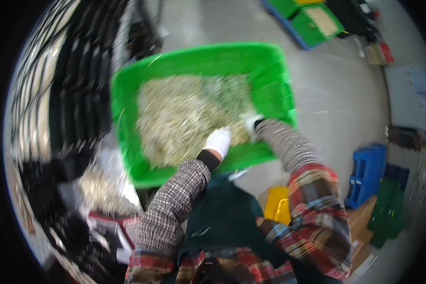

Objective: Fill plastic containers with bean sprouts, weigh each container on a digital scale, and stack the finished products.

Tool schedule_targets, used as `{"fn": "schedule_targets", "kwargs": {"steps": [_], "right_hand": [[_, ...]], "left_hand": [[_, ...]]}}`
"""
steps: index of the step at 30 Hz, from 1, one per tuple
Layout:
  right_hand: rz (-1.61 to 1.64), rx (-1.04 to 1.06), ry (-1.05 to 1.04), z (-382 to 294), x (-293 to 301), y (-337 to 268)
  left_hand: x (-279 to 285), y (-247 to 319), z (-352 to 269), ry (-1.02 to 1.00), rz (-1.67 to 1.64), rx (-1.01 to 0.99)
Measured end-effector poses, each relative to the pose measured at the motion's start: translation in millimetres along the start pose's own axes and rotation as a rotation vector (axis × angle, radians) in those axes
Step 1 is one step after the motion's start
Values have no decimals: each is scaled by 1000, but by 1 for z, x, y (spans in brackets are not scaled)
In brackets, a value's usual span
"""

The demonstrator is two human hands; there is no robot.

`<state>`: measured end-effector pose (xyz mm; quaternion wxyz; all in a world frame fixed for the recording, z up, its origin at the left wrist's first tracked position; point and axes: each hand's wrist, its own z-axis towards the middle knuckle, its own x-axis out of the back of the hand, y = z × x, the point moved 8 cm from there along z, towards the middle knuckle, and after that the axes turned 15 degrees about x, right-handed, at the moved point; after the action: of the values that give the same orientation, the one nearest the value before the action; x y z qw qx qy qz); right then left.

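A large green plastic tub (206, 56) stands before me, holding a broad layer of small pale slender pieces (174, 117). The layer looks greenish and whitish toward its far right part. My left hand (219, 140), in a white glove, rests with curled fingers at the near edge of the pieces. Close to the tub's right wall, my right hand (252, 124), gloved too, reaches down into the pieces. Blur and the angle hide the fingertips of both, so what they grip is not clear.
Black stacked rows (81, 64) line the left side. A clear bag of pale pieces (101, 188) lies near a red-edged box (110, 230). Behind my right arm are a yellow container (277, 206) and a blue plastic pallet (367, 174). More green bins (301, 25) stand far right.
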<state>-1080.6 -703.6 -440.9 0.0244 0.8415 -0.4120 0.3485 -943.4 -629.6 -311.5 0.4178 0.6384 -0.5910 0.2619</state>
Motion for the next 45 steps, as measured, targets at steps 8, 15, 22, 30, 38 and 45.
{"fn": "schedule_targets", "kwargs": {"steps": [8, 15, 22, 30, 38, 45], "right_hand": [[173, -43, 114, 44, -62, 2], [88, 1, 66, 31, -41, -10], [252, 308, 94, 52, -45, -13], [143, 459, -149, 17, 35, -3], [225, 716, 112, -11, 254, -125], [390, 554, 306, 83, 285, -126]], "left_hand": [[-145, 13, 111, -256, 223, 150], [-155, 15, 114, -107, 353, 66], [-133, 6, 116, -410, -230, 102], [-43, 6, 127, -346, -193, -86], [165, -126, 37, -487, -105, -117], [171, -284, 39, -18, -269, 239]]}}
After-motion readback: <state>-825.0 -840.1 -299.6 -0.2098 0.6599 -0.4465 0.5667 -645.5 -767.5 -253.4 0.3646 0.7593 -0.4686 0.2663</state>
